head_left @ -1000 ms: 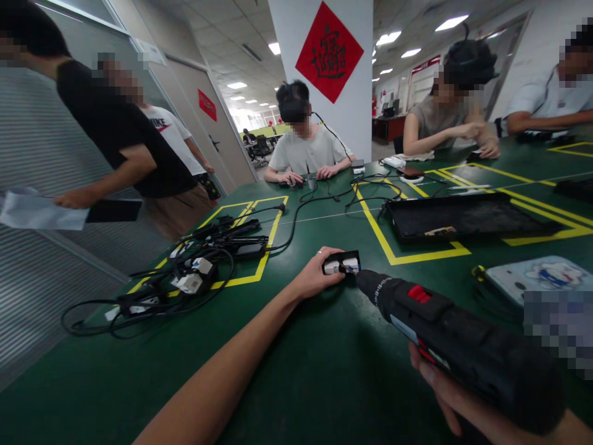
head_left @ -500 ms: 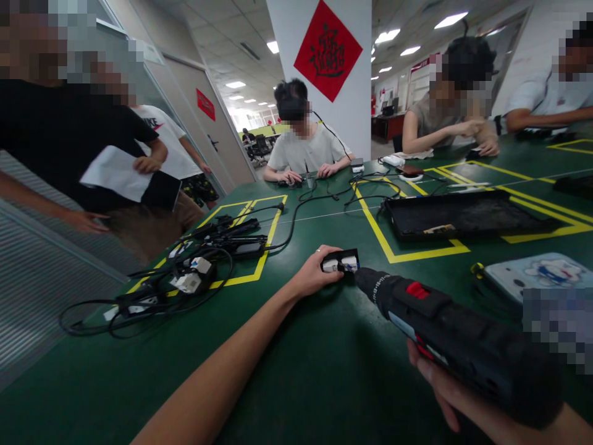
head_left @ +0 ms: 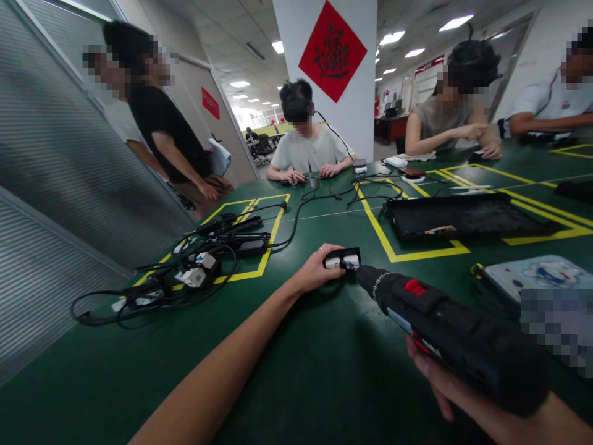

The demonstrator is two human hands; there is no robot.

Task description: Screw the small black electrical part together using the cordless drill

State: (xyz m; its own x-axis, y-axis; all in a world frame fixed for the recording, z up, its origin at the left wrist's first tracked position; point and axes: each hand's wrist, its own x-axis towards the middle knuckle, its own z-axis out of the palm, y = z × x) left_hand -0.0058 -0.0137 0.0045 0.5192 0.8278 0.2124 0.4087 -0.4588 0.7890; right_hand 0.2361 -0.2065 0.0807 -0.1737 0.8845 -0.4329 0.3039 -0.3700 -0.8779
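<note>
My left hand [head_left: 316,269] reaches across the green table [head_left: 296,371] and grips a small black block with white parts [head_left: 343,259], holding it down on the surface. A ring shows on one finger. My right hand [head_left: 445,386] is wrapped around the handle of a black electric screwdriver with a red switch [head_left: 445,327]. The tool's nose points at the right end of the block and touches or nearly touches it. Most of my right fingers are hidden under the tool.
A tangle of black cables and adapters [head_left: 194,266] lies inside yellow floor-tape lines at the left. A black tray [head_left: 463,216] sits beyond at the right, a light blue case [head_left: 537,275] nearer. Several people sit at the far side; two stand at the left.
My hands, the block and the screwdriver have stayed nearly still. The standing people at the left have walked farther away along the wall.
</note>
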